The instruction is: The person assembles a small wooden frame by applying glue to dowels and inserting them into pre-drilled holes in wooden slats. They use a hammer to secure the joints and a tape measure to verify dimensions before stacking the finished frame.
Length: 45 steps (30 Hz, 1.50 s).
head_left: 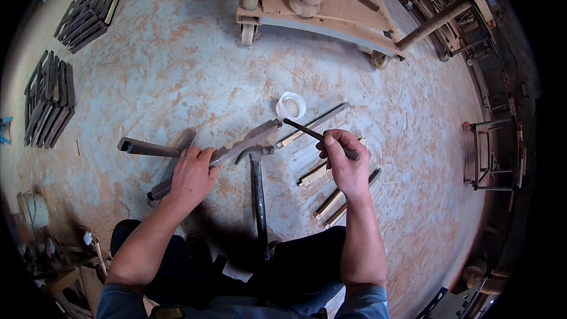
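Observation:
My left hand (195,176) is closed around a joined dark wooden frame piece (251,139), whose longest arm points up and right. Two other arms of the piece stick out to the left of that hand. In my right hand (347,165) is a thin dark stick (304,129), pinched between thumb and fingers. Its tip is close to the notched end of the frame piece; whether they touch I cannot tell. Just beyond the tip stands a white cup (303,103) with pale contents. A claw hammer (258,195) is below the frame piece, its head near the long arm.
Several wooden strips (322,121) lie on the floor around my right hand. Stacks of dark wooden frames (50,100) stand at the far left. A wheeled wooden cart (331,23) is ahead, and another wheeled rack (495,153) stands at the right. Clutter fills the lower left.

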### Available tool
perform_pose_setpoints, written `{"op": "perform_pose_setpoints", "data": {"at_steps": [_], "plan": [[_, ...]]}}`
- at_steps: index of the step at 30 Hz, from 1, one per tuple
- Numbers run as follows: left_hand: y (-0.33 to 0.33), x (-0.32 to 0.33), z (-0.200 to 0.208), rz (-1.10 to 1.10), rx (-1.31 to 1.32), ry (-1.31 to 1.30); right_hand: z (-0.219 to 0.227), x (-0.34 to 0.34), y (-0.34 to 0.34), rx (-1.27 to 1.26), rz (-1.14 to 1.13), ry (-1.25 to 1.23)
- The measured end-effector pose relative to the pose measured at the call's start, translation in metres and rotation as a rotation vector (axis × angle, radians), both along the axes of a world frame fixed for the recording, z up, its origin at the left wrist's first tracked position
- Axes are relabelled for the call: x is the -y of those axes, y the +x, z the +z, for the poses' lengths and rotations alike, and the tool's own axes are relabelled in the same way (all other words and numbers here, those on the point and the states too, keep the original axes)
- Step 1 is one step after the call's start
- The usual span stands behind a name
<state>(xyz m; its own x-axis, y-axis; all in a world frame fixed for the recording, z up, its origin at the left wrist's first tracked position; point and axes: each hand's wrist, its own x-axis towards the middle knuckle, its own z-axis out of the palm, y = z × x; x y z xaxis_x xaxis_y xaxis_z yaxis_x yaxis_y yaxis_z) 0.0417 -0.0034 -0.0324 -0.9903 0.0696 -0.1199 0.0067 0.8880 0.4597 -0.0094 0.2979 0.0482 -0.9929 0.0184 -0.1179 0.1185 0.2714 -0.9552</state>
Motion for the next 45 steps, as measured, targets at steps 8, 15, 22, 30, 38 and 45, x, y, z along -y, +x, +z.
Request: {"op": "perform_pose_setpoints", "data": {"at_steps": [8,15,22,30,38,45], "plan": [[0.0,-0.005,0.002,0.018,-0.023,0.035,-0.011,0.0,-0.005,0.04,0.022,0.089],[0.002,-0.003,-0.004,0.057,-0.011,0.031,-0.018,0.001,-0.014,0.087,-0.009,0.076],[-0.002,-0.005,0.005,0.093,0.04,0.069,-0.077,-0.013,-0.06,0.136,-0.267,-0.045],[-0.003,-0.004,0.027,0.13,0.111,0.419,-0.179,-0.014,-0.089,0.443,-0.376,-0.369],[-0.008,0.006,0.038,0.186,0.296,1.263,-0.173,-0.029,-0.068,0.476,-0.495,-0.207],[-0.002,0.046,0.121,0.031,-0.212,1.516,-0.199,-0.016,-0.024,0.455,-0.54,0.047]]}}
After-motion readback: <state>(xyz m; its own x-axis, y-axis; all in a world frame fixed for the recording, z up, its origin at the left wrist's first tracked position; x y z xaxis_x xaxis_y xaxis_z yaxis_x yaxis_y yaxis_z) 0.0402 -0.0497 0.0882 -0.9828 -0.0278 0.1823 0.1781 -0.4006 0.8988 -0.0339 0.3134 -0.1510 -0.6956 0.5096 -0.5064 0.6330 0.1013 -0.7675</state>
